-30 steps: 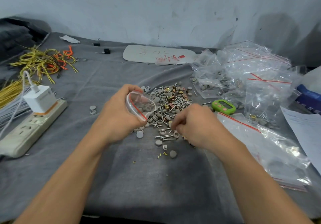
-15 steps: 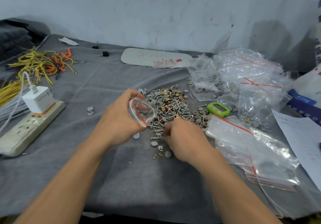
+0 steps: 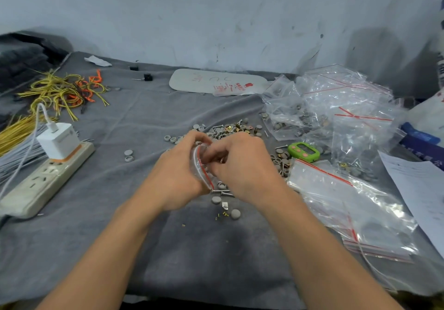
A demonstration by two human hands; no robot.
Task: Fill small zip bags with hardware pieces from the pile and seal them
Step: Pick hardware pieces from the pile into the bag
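My left hand (image 3: 179, 177) grips a small clear zip bag (image 3: 200, 168) with a red seal line, its mouth turned to the right. My right hand (image 3: 242, 163) is at the bag's mouth with curled fingertips, and a small metal piece seems pinched there. Both hands hover over the pile of hardware (image 3: 230, 129): screws, grey round caps and brass bits on the grey cloth (image 3: 120, 213). Most of the pile is hidden behind the hands. A few loose caps and a screw (image 3: 222, 191) lie just below them.
A heap of clear zip bags (image 3: 336, 107) sits at the right, with flat bags (image 3: 348, 201) nearer me. A green timer (image 3: 303, 151) lies beside the pile. A power strip with a white charger (image 3: 45, 172) and yellow wires (image 3: 57, 91) are at the left. Paper (image 3: 418, 189) is at the far right.
My right hand has lifted from the pile and moved left and up to the bag's mouth. My left hand kept holding the bag.
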